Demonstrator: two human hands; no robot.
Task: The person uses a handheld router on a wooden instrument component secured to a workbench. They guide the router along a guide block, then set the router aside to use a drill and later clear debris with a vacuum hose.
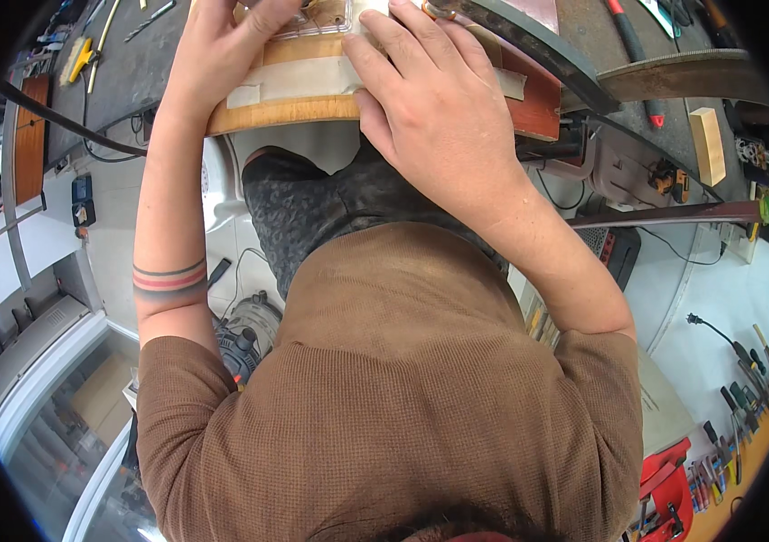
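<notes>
Under the fingers (375, 36) of the right hand (430, 108) lies a wooden guitar body (294, 110) covered with pale masking tape (312, 77), the hand spread flat and pressing down on the tape, gripping nothing. Just left of those fingers the left hand (222, 50) rests on the same body with its fingertips bent onto a clear plastic template (317, 20) at the top edge; whether they pinch it cannot be told. Right of the fingers, well apart, a small wooden block (708, 144) stands on the tabletop (637, 54).

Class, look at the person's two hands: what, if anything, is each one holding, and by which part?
Neither hand closes around anything. The left hand and right hand press flat on the taped top face of the wooden piece.
</notes>
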